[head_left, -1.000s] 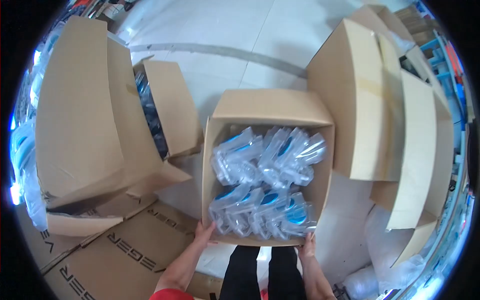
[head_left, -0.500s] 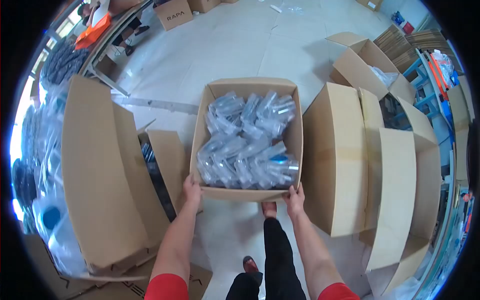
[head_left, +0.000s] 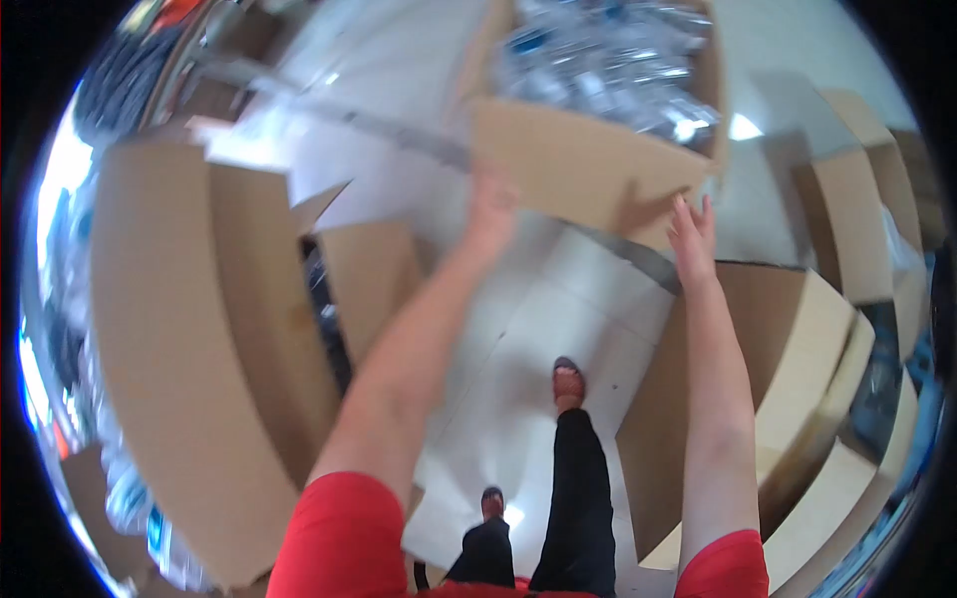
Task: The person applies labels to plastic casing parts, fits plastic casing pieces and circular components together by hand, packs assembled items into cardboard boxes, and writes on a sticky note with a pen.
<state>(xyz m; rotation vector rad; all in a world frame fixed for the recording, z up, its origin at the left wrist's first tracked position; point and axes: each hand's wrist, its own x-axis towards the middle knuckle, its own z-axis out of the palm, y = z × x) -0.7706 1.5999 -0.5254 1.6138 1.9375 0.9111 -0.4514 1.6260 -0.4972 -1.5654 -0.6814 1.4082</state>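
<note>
A cardboard box (head_left: 588, 159) stands in front of me at the top of the view, its flaps not in sight. Many clear plastic-wrapped pieces (head_left: 608, 70) fill it, a few with blue parts. Close to the box's near left corner is my left hand (head_left: 490, 207), blurred by motion, so its fingers cannot be made out. My right hand (head_left: 692, 231) is at the near right side, its fingers spread and pointing at the box, holding nothing. The blur hides whether either hand touches the cardboard.
Large open cardboard boxes (head_left: 159, 329) stand at my left, one with dark contents. More open boxes (head_left: 768, 329) are at my right. Plastic bags lie along the left edge. Tiled floor (head_left: 538, 299) shows around my feet.
The filled box is now farther forward and to the right, and turned slightly. My right hand has come off its near corner and opened. Both arms reach farther out.
</note>
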